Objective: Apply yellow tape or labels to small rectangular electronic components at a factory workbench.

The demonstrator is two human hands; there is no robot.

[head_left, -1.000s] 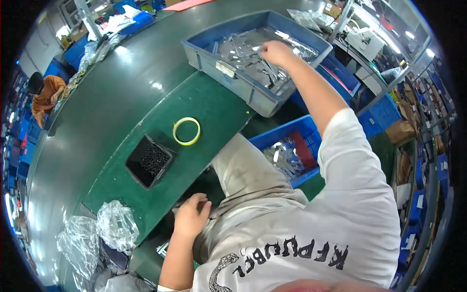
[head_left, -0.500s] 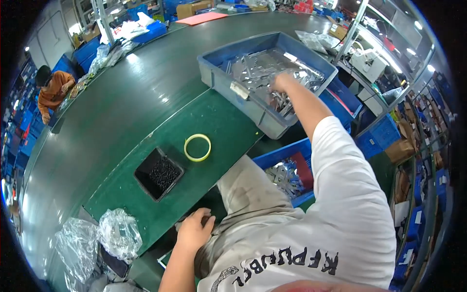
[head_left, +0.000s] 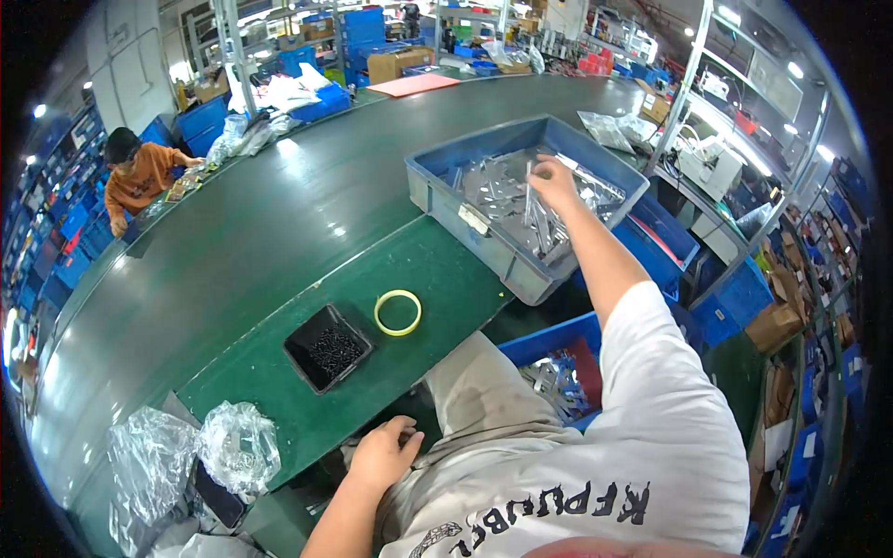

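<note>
My right hand point(head_left: 555, 184) is raised over a grey-blue plastic crate point(head_left: 474, 240) at the far right of the bench. Its thumb and forefinger pinch a thin, shiny metal strip point(head_left: 529, 179), held roughly upright. Below it in the crate lie many loose metal pieces point(head_left: 498, 191). My left hand point(head_left: 383, 454) hangs by my thigh at the bench's near edge, loosely curled with the thumb apart, and nothing shows in it. On the green bench top stand a black square tray point(head_left: 307, 365) of small black screws and a yellow tape roll point(head_left: 398, 332).
Crumpled clear plastic bags point(head_left: 237, 446) lie at the lower left beside a dark phone-like slab point(head_left: 219, 498). A blue bin point(head_left: 549, 346) with metal parts sits below the bench by my legs. Across the dark conveyor belt point(head_left: 279, 214), a person in orange point(head_left: 144, 177) works.
My right hand has lifted from among the metal pieces and now shows a strip in its fingers. The whole view has shifted, placing the bench lower. My left hand stays by my thigh.
</note>
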